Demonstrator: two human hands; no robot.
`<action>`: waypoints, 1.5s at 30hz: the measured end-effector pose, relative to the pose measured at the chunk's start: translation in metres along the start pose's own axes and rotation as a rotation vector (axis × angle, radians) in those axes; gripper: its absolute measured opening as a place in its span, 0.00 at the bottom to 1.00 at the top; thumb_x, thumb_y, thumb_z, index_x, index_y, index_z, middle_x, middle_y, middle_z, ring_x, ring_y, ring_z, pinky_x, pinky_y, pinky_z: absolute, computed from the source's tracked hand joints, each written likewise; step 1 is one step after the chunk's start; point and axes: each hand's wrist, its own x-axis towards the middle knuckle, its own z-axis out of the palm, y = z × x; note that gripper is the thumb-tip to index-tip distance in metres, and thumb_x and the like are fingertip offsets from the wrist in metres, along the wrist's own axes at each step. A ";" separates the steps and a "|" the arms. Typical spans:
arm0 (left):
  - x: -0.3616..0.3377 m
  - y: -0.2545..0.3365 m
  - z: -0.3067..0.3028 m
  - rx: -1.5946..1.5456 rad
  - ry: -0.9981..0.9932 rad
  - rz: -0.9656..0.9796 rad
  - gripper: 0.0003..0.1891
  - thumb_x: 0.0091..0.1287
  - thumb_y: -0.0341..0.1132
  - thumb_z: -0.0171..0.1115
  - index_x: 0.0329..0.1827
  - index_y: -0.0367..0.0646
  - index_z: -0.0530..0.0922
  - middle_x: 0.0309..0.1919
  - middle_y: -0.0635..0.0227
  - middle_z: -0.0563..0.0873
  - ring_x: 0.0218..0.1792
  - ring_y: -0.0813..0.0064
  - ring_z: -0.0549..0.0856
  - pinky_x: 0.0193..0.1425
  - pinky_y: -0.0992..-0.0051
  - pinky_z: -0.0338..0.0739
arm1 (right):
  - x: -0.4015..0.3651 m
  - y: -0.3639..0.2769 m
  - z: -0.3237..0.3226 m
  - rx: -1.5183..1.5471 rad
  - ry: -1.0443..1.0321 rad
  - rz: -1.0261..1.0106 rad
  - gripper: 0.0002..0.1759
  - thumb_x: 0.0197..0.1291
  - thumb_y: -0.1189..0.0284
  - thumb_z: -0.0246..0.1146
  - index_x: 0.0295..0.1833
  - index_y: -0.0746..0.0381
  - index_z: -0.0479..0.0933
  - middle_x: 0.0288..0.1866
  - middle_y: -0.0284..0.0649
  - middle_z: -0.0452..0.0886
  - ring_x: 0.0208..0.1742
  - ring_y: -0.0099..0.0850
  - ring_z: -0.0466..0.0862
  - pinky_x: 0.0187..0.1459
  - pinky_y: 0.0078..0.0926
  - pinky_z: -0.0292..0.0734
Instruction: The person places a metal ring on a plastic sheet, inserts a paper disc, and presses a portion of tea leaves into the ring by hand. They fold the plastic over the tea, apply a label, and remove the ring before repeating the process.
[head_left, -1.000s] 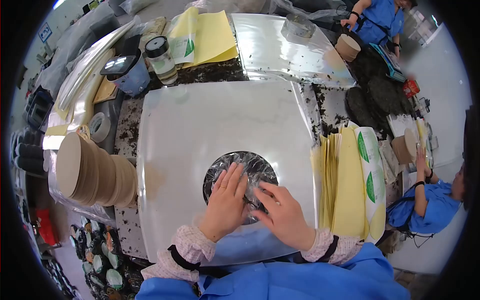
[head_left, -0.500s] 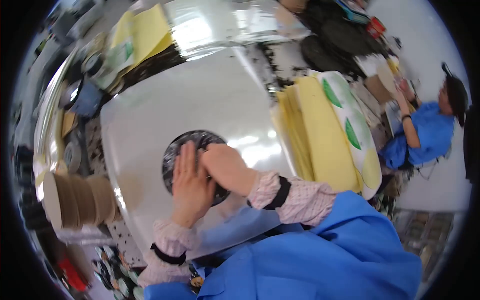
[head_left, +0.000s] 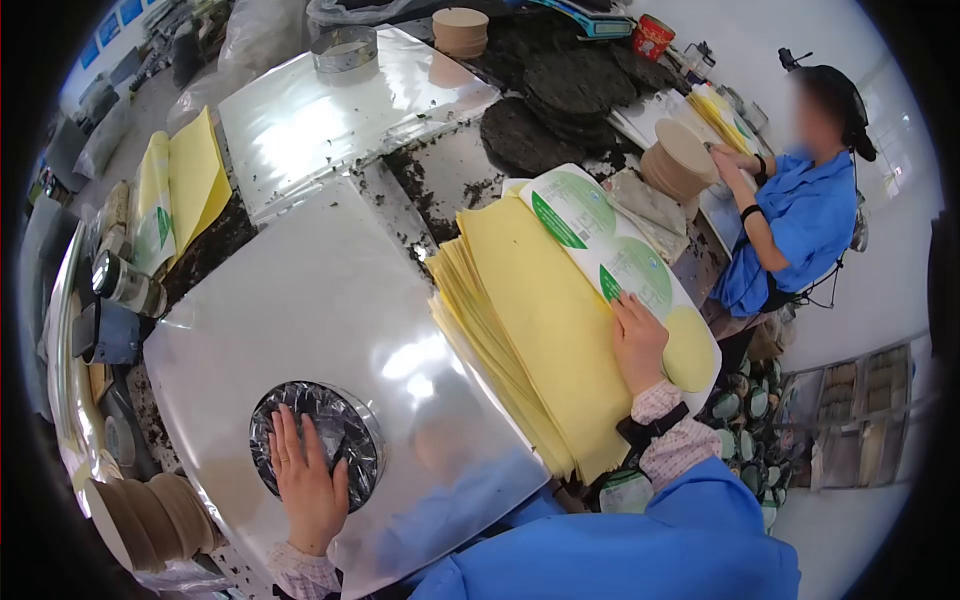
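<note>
My left hand [head_left: 307, 485] lies flat, fingers apart, on a round disc wrapped in crinkled black plastic [head_left: 345, 440]. A thin metal ring seems to surround the disc, which rests on a shiny clear-film stack [head_left: 270, 290]. Farther right, my right hand [head_left: 640, 345] touches a white sheet of round labels with green leaf shapes [head_left: 570, 215], its fingers extended over the print. Whether the fingertips grip a label cannot be seen. Under that sheet is a stack of yellow paper [head_left: 540, 330].
Cardboard discs [head_left: 155, 520] stand stacked at the left edge. Behind are another film stack [head_left: 330, 110] with a metal ring [head_left: 344, 48], and dark pressed cakes [head_left: 530, 135]. Dark crumbs litter the table. At right, a person in blue [head_left: 810, 215] handles round cardboard discs [head_left: 680, 160].
My right hand has left the black-wrapped disc and moved right onto the label sheet. My left hand stays on the disc. The view has shifted, showing more of the table's far side.
</note>
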 end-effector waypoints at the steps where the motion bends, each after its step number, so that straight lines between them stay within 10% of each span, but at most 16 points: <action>1: -0.001 0.000 -0.001 0.007 -0.001 0.009 0.38 0.68 0.38 0.59 0.78 0.24 0.60 0.81 0.36 0.52 0.83 0.38 0.51 0.84 0.45 0.45 | -0.001 0.001 -0.002 0.058 -0.016 0.040 0.11 0.62 0.77 0.67 0.50 0.65 0.86 0.50 0.46 0.89 0.49 0.45 0.90 0.51 0.35 0.84; 6: -0.003 0.003 -0.001 -0.003 0.029 0.017 0.38 0.68 0.38 0.60 0.77 0.24 0.62 0.81 0.36 0.53 0.82 0.38 0.52 0.84 0.46 0.45 | 0.006 0.089 -0.011 0.613 0.160 0.760 0.10 0.66 0.74 0.67 0.48 0.68 0.85 0.37 0.39 0.88 0.32 0.23 0.82 0.35 0.26 0.77; 8: -0.002 0.002 -0.002 0.007 0.039 0.005 0.38 0.68 0.39 0.61 0.76 0.24 0.62 0.81 0.37 0.54 0.82 0.38 0.52 0.84 0.47 0.46 | -0.040 0.198 -0.018 0.809 0.568 1.215 0.17 0.73 0.63 0.58 0.43 0.64 0.86 0.41 0.35 0.89 0.34 0.27 0.84 0.30 0.24 0.73; 11: -0.003 0.000 0.000 -0.030 0.070 -0.014 0.36 0.68 0.40 0.63 0.74 0.24 0.66 0.81 0.37 0.56 0.82 0.39 0.53 0.85 0.48 0.47 | -0.020 0.138 -0.079 0.742 0.804 1.235 0.24 0.78 0.58 0.53 0.62 0.67 0.79 0.58 0.41 0.86 0.52 0.34 0.87 0.37 0.29 0.81; 14: -0.006 0.002 0.000 0.011 0.100 -0.029 0.36 0.69 0.42 0.62 0.77 0.32 0.66 0.82 0.44 0.56 0.84 0.40 0.49 0.84 0.42 0.42 | 0.006 -0.047 -0.050 0.799 0.161 0.691 0.33 0.69 0.56 0.62 0.72 0.66 0.68 0.69 0.50 0.74 0.65 0.44 0.77 0.56 0.37 0.74; 17: -0.010 0.001 0.002 0.051 0.169 -0.015 0.34 0.68 0.48 0.62 0.75 0.41 0.72 0.80 0.52 0.64 0.84 0.44 0.52 0.82 0.38 0.39 | 0.007 -0.215 -0.022 0.714 -0.492 -0.339 0.50 0.60 0.55 0.71 0.82 0.65 0.58 0.80 0.60 0.62 0.79 0.55 0.68 0.75 0.46 0.67; 20: -0.017 -0.018 0.024 -0.401 0.207 -0.009 0.33 0.64 0.49 0.69 0.71 0.44 0.76 0.71 0.58 0.77 0.78 0.49 0.65 0.81 0.46 0.52 | 0.020 -0.308 -0.034 0.903 -0.400 -0.764 0.54 0.56 0.45 0.70 0.78 0.71 0.62 0.79 0.58 0.64 0.80 0.52 0.67 0.73 0.46 0.70; 28: -0.024 -0.020 0.026 -0.817 0.248 -0.094 0.34 0.60 0.39 0.77 0.70 0.43 0.75 0.64 0.61 0.83 0.66 0.59 0.80 0.71 0.61 0.72 | 0.046 -0.338 -0.030 0.982 -0.558 -0.776 0.52 0.67 0.44 0.63 0.79 0.75 0.56 0.73 0.61 0.71 0.76 0.54 0.71 0.79 0.56 0.56; 31: -0.024 -0.027 0.031 -0.595 0.181 -0.067 0.35 0.63 0.42 0.74 0.72 0.39 0.73 0.66 0.56 0.81 0.70 0.57 0.78 0.74 0.60 0.71 | 0.060 -0.362 -0.006 1.547 -0.987 -0.123 0.44 0.73 0.48 0.55 0.80 0.70 0.57 0.82 0.59 0.59 0.85 0.49 0.57 0.82 0.54 0.45; 34: -0.010 -0.019 0.003 -1.216 0.665 -0.216 0.37 0.68 0.42 0.68 0.76 0.34 0.67 0.72 0.44 0.74 0.75 0.47 0.72 0.78 0.56 0.66 | 0.023 -0.390 0.008 1.136 -0.679 -0.569 0.40 0.72 0.60 0.56 0.81 0.72 0.55 0.82 0.60 0.58 0.84 0.54 0.57 0.82 0.54 0.47; 37: -0.023 -0.029 0.014 -0.700 0.778 -0.022 0.38 0.70 0.40 0.62 0.80 0.31 0.60 0.77 0.33 0.64 0.77 0.34 0.65 0.81 0.53 0.60 | 0.011 -0.409 -0.004 0.697 -0.676 -0.712 0.42 0.68 0.60 0.57 0.82 0.69 0.55 0.86 0.58 0.50 0.87 0.52 0.49 0.82 0.55 0.43; 38: -0.022 -0.026 0.019 -0.475 0.678 0.220 0.39 0.71 0.47 0.61 0.79 0.29 0.62 0.78 0.36 0.63 0.78 0.37 0.63 0.82 0.51 0.56 | 0.009 -0.406 0.000 0.757 -0.656 -0.755 0.44 0.66 0.59 0.57 0.82 0.68 0.55 0.86 0.57 0.50 0.88 0.51 0.48 0.81 0.63 0.40; 42: -0.009 -0.049 0.026 -0.798 0.466 -0.033 0.34 0.77 0.44 0.56 0.78 0.29 0.62 0.72 0.44 0.74 0.75 0.50 0.71 0.81 0.59 0.59 | 0.003 -0.415 0.002 0.551 -0.654 -0.778 0.46 0.64 0.52 0.61 0.81 0.67 0.59 0.85 0.58 0.51 0.87 0.54 0.47 0.76 0.78 0.37; 45: -0.003 -0.052 0.007 -1.751 0.619 -0.263 0.23 0.80 0.39 0.49 0.72 0.36 0.72 0.67 0.51 0.80 0.74 0.61 0.73 0.81 0.61 0.62 | 0.013 -0.413 -0.013 0.708 -0.583 -0.686 0.40 0.65 0.56 0.64 0.77 0.63 0.65 0.81 0.56 0.61 0.84 0.55 0.55 0.76 0.73 0.47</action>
